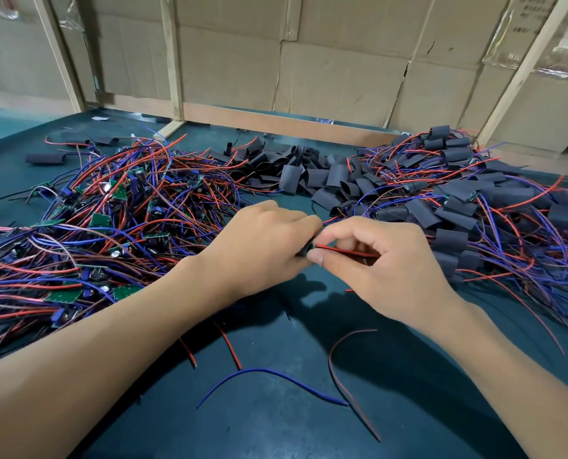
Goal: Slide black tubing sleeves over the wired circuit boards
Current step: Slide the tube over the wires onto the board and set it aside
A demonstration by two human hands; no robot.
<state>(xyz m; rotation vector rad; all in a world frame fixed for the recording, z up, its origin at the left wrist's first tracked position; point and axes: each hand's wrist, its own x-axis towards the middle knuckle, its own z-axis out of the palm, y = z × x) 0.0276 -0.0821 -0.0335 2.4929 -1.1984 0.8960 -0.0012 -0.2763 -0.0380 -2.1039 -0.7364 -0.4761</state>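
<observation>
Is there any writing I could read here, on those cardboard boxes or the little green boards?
Cardboard box, top right: a few lines of dark print, too blurred to read.
Green circuit boards in the wire pile: no legible marking, too small.
Black sleeves: no print visible.
Nothing else bears text.

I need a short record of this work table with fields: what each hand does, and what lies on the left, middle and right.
left hand: grips a black sleeve
right hand: pinches the red wire at the sleeve
left pile: bare green boards with red and blue wires
middle pile: empty black sleeves
right pile: boards already in sleeves
table: dark green mat
</observation>
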